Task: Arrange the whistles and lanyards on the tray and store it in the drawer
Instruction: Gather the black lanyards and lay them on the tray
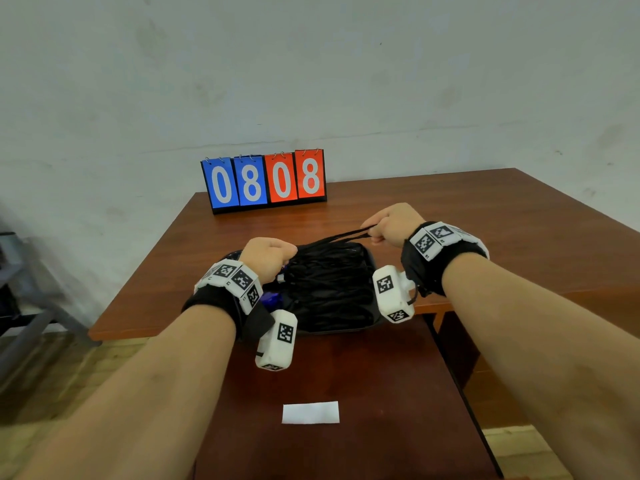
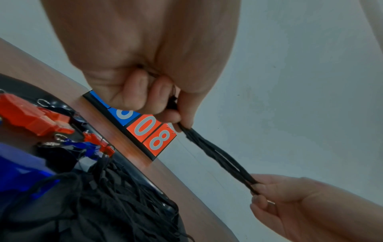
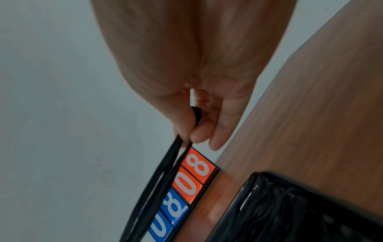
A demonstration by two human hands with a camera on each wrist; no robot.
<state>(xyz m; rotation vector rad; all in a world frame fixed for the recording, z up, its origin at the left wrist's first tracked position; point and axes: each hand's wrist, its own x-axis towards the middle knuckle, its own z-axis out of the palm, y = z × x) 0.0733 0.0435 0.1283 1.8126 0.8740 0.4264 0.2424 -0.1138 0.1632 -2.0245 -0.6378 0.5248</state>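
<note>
Head view: a black tray point(image 1: 370, 258) sits near the front edge of the brown counter point(image 1: 485, 216), heaped with black lanyards point(image 1: 329, 289). A blue whistle point(image 1: 272, 299) shows at the tray's left side, partly hidden behind the left wrist. Left hand point(image 1: 268, 256) is above the tray's left part, fingers curled round one end of a stretched lanyard bundle point(image 1: 341, 237). Right hand point(image 1: 393, 225) is raised over the tray's far right corner, pinching the other end. The bundle runs taut between the two hands, above the heap. A flip scoreboard point(image 1: 265, 181) reading 08 08 stands at the back edge of the counter against the wall. A lower brown surface point(image 1: 381, 393) in front carries a white label point(image 1: 310, 412)

Left wrist view: left hand point(image 2: 145, 65) fingers point(image 2: 159, 91) closed on the lanyard bundle point(image 2: 217, 155), thumb pressed over it. The strands lead down to the right hand point(image 2: 290, 204), which pinches them between thumb and fingertips. Orange whistles point(image 2: 35, 116) and a blue whistle point(image 2: 89, 147) with metal rings lie in the tray's left part, beside the lanyards point(image 2: 114, 204). Scoreboard point(image 2: 145, 129) behind

Right wrist view: right hand point(image 3: 196, 73) thumb and forefinger grip the looped end of the lanyard bundle point(image 3: 165, 172); remaining fingers point(image 3: 219, 134) loosely extended. Tray point(image 3: 251, 183) corner with lanyards point(image 3: 300, 212) lower right; scoreboard point(image 3: 186, 188) beyond
</note>
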